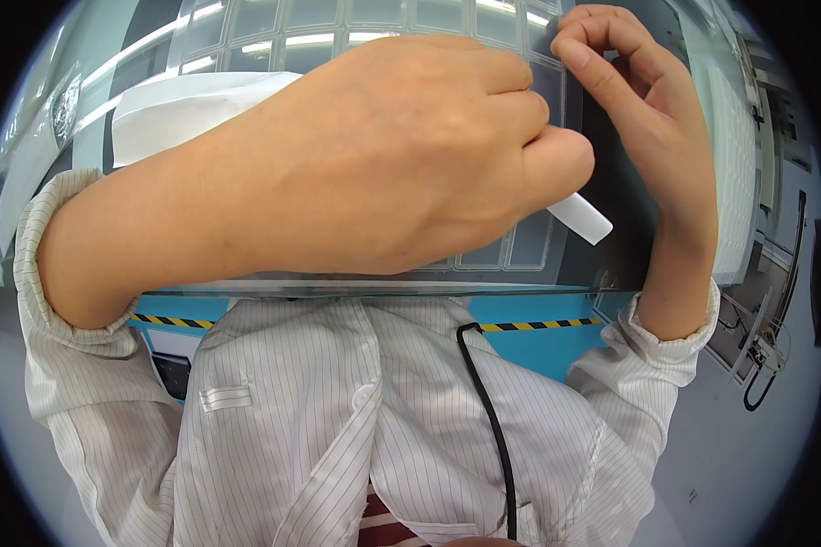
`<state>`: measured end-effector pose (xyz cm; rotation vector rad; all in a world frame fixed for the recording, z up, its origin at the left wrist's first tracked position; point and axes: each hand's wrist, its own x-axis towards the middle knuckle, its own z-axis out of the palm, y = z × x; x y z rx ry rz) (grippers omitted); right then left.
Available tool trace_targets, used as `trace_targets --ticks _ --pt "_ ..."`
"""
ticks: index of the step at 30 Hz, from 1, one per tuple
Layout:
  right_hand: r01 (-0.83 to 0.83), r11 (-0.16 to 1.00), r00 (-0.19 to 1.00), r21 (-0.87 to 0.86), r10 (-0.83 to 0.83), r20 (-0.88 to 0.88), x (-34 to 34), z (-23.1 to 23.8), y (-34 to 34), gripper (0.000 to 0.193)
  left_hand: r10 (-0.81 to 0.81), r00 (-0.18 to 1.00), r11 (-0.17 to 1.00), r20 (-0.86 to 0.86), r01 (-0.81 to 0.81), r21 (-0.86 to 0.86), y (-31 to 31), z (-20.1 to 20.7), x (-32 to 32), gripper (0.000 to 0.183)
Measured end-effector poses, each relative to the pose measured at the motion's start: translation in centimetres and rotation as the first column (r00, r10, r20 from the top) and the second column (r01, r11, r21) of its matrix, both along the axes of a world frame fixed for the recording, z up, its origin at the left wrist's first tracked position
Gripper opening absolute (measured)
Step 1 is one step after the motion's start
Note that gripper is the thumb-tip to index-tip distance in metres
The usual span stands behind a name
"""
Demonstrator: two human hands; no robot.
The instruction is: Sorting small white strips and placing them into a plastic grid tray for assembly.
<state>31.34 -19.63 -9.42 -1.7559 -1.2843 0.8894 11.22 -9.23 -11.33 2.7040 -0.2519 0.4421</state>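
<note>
My left hand (447, 146) reaches across from the left, back upward and fingers curled closed. A flat white strip (582, 220) sticks out from under its curled fingers on the right; the rest of it is hidden. Beneath the hand lies a clear plastic tray (315, 52) with rows of rectangular compartments. My right hand (643, 100) is at the tray's far right edge, thumb and forefinger pinched together. Whatever may be between those fingertips is too small to make out. A folded white sheet (169, 114) lies partly behind my left wrist.
The tray rests on a dark surface (620, 246) behind the table's front edge. Crumpled clear plastic film (59, 114) is at the far left. White ribbed panels (734, 173) stand along the right. A black cord (493, 410) hangs down the front of my striped coat.
</note>
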Motion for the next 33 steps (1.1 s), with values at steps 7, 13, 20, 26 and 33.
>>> trace_targets --ticks 7,13,20,26,33 --pt "-0.127 0.985 0.853 0.113 0.051 0.519 -0.1 -0.3 0.4 0.012 0.015 0.881 0.995 0.473 0.033 -0.095 0.5 -0.9 1.4 0.012" --pt "-0.139 0.989 0.980 0.048 0.145 -0.138 0.9 2.0 -1.7 0.019 0.197 0.980 0.945 0.005 -0.189 -0.266 1.3 3.9 0.9 0.011" --pt "-0.253 0.967 0.967 0.026 0.251 0.040 1.0 2.4 -2.0 0.016 0.235 0.910 0.827 -0.341 -0.372 -0.422 1.9 6.9 -0.4 0.014" --pt "-0.166 0.985 0.971 0.039 0.157 0.181 -1.8 3.4 -1.3 0.005 0.206 0.900 0.793 -0.383 -0.383 -0.474 2.6 7.0 -2.6 0.014" --pt "-0.376 0.904 0.923 0.203 0.346 0.170 -1.7 3.8 -0.7 0.006 0.239 0.914 0.858 -0.327 -0.357 -0.369 2.8 5.6 -4.5 0.009"
